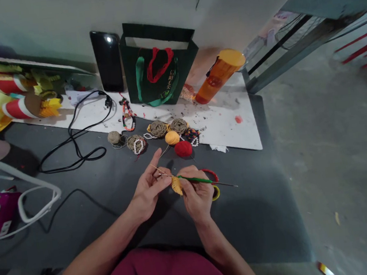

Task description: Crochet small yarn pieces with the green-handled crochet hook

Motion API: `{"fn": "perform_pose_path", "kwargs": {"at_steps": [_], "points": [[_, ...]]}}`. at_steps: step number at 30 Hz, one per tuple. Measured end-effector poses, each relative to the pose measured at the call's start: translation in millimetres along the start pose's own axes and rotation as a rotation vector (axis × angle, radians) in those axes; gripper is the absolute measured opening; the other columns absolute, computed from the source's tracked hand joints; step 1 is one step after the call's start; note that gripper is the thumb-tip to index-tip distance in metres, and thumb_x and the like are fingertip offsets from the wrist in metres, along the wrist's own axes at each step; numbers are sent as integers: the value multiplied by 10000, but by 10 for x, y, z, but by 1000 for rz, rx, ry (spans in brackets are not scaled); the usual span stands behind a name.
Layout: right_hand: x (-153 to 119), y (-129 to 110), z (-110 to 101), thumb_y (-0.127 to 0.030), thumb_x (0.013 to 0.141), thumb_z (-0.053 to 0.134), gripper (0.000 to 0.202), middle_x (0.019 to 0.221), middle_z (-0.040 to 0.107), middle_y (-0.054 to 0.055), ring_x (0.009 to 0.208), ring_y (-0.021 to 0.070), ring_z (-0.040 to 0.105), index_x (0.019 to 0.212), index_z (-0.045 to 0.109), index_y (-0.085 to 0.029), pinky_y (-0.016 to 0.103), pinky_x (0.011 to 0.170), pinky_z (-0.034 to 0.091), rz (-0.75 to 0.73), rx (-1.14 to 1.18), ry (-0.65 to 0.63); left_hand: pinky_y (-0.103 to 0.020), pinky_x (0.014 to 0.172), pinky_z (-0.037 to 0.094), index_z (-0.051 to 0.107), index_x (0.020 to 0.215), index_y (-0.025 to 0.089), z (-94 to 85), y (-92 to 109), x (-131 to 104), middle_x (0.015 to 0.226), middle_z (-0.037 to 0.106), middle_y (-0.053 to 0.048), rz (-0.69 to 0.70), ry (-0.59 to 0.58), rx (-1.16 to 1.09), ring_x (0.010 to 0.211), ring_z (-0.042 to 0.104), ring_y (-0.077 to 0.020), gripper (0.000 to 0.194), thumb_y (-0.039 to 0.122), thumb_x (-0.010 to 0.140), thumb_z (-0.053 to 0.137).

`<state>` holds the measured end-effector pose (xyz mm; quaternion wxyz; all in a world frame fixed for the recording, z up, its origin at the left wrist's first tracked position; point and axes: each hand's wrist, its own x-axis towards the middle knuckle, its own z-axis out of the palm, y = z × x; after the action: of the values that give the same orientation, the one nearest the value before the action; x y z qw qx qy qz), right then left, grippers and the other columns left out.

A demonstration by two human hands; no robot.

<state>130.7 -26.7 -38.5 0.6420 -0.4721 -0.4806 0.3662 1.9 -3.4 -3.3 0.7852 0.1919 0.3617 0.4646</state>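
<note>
Between my two hands hangs a small yellow crochet piece (176, 185). My left hand (148, 190) pinches its left edge between thumb and finger, index finger raised with a yellow strand running over it. In my right hand (197, 193) is a crochet hook (198, 180) with a green grip; its metal tip points left at the top of the piece. Just beyond my hands sit a yellow yarn ball (172, 138) and a red yarn ball (183, 149). Partly hidden behind my right hand lie a red ring-shaped item (212, 175) and a yellow one (216, 193), possibly scissor handles.
Brown crocheted pieces (158, 129) with beads and a beige yarn ball (114, 138) lie farther back. Against the wall stand a phone (107, 61), a dark green gift bag (158, 65) and an orange bottle (218, 77). A black cable (74, 141) loops at left.
</note>
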Motion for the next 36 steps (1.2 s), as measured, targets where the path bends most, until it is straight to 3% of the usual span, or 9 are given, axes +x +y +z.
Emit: {"fn": "perform_pose_path", "kwargs": {"at_steps": [10,19,22,27,31,36], "points": [[11,-26,14,-107,880,623,177,838,660,13,797,160,628,935,691,-261,291,662,504,-36,19,2,-204,680,424,327,1527,189,-3,22,0,755,639,43,-12,6,8,675,546,-74,978,217,690,834],[54,-120,23,-143,863,653,119,790,653,17,733,161,622,901,702,-244,280,601,498,-17,-10,-36,-206,654,446,230,1557,275,-9,-32,-4,730,669,55,83,15,34,650,579,-84,1072,180,682,842],[43,-89,18,-159,863,661,98,817,681,24,785,173,648,880,705,-244,306,672,531,5,10,-6,-200,683,445,229,1558,266,-7,-9,-5,732,674,58,-13,9,-33,668,592,-80,1102,156,657,853],[5,-20,-3,-203,872,670,59,845,728,6,806,174,692,883,701,-252,333,766,554,172,150,-9,-199,720,439,244,1555,258,-18,56,-1,731,685,61,-219,-16,-134,678,612,-77,1098,109,646,841],[8,-33,3,-244,858,689,16,808,717,-1,745,167,690,843,687,-238,316,721,565,255,199,5,-198,720,445,208,1563,248,-36,76,12,732,693,62,-272,-64,-190,677,623,-83,1132,103,637,843],[22,-54,11,-240,864,685,14,805,720,2,777,169,690,851,690,-240,316,735,567,228,199,-14,-193,708,441,211,1563,227,-36,67,15,718,682,65,-238,-65,-160,682,614,-82,1110,99,650,829]]}}
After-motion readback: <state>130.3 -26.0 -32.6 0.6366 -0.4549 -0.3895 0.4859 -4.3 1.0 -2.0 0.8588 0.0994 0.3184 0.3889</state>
